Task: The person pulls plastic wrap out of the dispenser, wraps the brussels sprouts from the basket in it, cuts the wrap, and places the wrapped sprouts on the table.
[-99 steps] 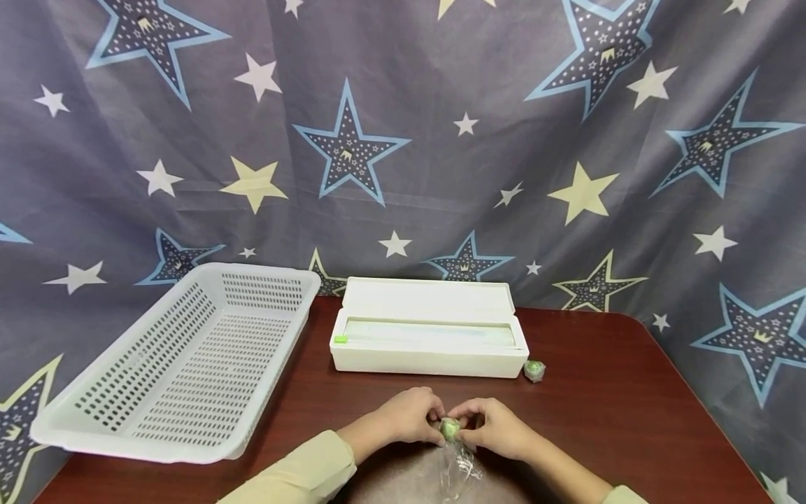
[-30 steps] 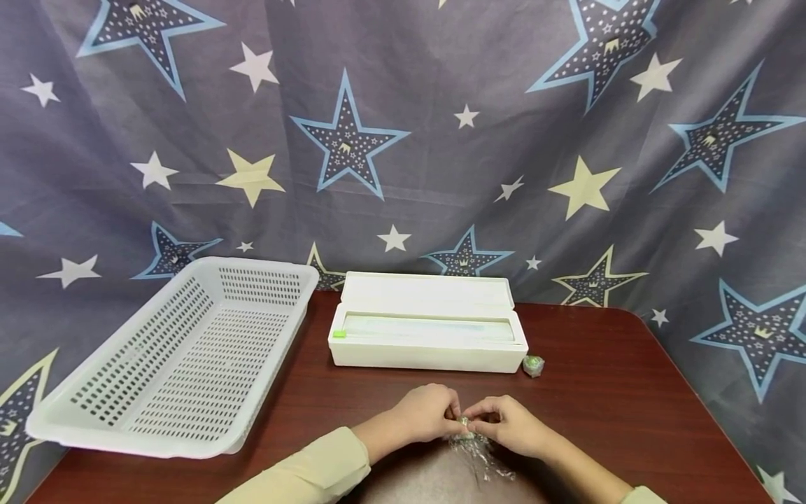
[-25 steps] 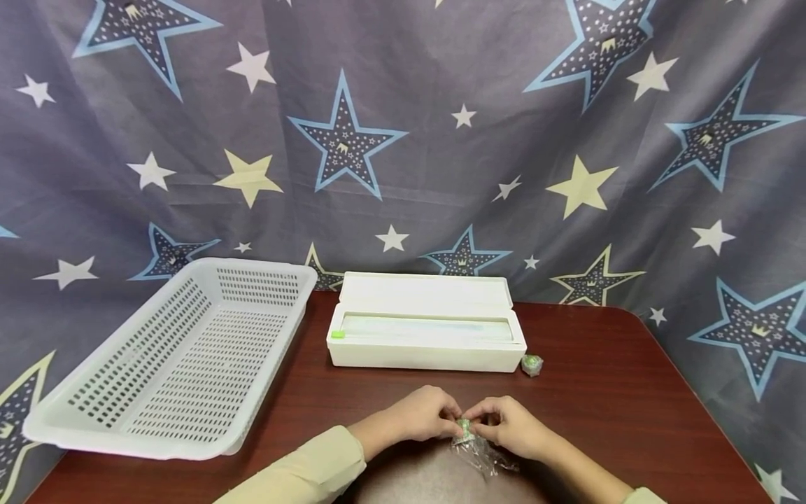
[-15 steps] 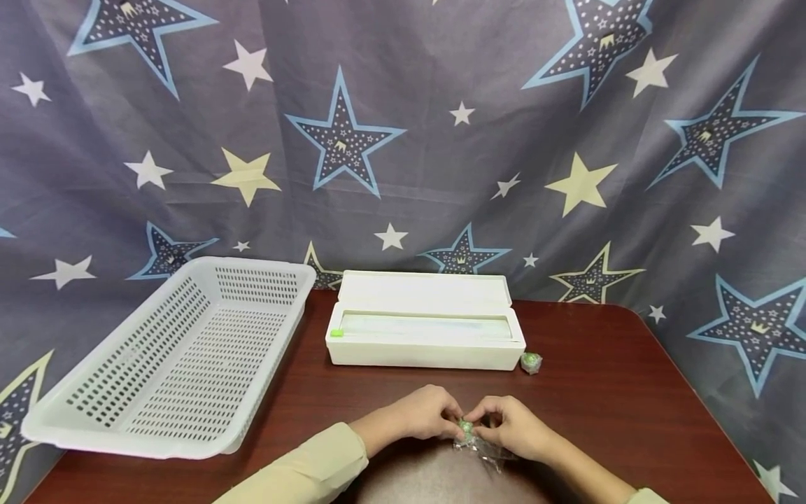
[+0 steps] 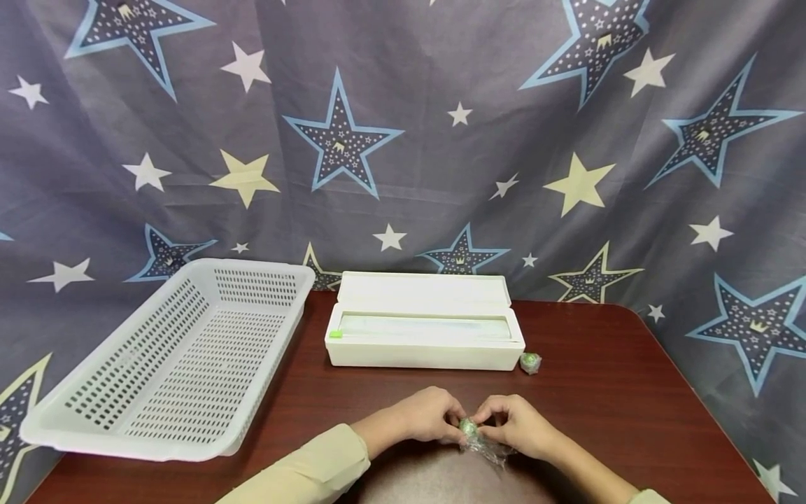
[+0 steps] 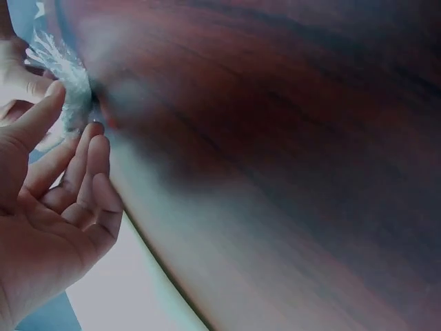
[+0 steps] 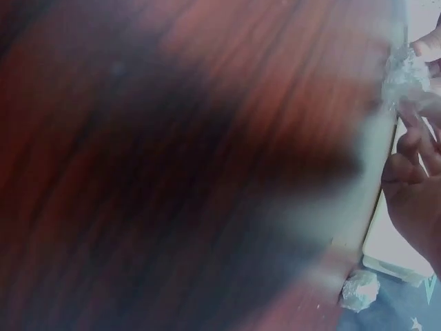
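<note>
A small round green thing wrapped in cling film [image 5: 467,427] sits between both hands, low in the head view. My left hand [image 5: 431,414] pinches its left side with thumb and fingertips. From the right, the thumb and forefinger of my right hand [image 5: 515,425] pinch it too. Loose, crumpled cling film [image 5: 494,451] trails off toward the near right. In the left wrist view the crinkled film [image 6: 77,96] covers the green thing between the fingers. The right wrist view shows the same wrapped bundle [image 7: 405,76] at the right edge, fingertips against it.
Behind the hands stands a white cling film box [image 5: 425,357], lid up, with a green slider [image 5: 336,334]. By its right end lies a second film-wrapped green ball [image 5: 530,362]. A white perforated basket [image 5: 220,448] occupies the left side of the dark red table [image 5: 604,392].
The film that hung loose below the green thing is now gathered shorter and closer around it. Both hands have shifted slightly right with it, and the green top shows again between the fingers.
</note>
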`<state>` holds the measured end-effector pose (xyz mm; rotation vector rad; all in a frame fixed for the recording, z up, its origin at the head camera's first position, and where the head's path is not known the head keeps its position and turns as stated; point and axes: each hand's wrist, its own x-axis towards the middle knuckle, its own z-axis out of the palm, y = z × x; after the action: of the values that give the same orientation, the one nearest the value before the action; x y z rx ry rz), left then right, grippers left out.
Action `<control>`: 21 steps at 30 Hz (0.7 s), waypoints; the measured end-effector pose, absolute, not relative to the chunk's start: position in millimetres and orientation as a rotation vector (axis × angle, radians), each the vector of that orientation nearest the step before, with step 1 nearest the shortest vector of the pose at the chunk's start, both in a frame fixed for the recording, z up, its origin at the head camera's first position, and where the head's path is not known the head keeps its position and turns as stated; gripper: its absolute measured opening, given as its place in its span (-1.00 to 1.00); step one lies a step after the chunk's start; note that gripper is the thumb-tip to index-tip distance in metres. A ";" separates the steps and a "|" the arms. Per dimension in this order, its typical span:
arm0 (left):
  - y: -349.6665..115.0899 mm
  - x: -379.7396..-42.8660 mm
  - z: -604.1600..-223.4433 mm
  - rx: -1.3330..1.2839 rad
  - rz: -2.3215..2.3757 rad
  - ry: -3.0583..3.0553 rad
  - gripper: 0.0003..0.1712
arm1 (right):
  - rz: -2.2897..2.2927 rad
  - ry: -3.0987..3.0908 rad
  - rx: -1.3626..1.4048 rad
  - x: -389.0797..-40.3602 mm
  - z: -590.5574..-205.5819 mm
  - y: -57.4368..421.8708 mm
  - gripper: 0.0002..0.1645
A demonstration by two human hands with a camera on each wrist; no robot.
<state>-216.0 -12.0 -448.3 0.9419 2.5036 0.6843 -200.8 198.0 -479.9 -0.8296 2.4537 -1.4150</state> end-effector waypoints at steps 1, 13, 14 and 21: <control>-11.0 -216.1 -448.7 0.950 0.683 2.507 -0.70 | -1.416 2.471 -0.848 -201.4 -479.7 199.0 -0.93; 2.7 -215.5 -451.8 1.175 0.390 2.683 -0.73 | -1.362 2.550 -0.836 -202.8 -477.6 208.0 -0.96; 3.3 -215.7 -451.7 1.191 0.366 2.696 -0.72 | -1.356 2.539 -0.805 -203.2 -476.3 208.6 -0.93; 9.0 -215.0 -449.3 1.260 0.198 2.750 -0.73 | -1.305 2.516 -0.668 -204.7 -469.1 206.0 -0.78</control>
<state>-215.0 9.0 -449.3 1.2603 2.7499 0.1977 -204.7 206.0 -469.1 -0.6683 2.5160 -1.3053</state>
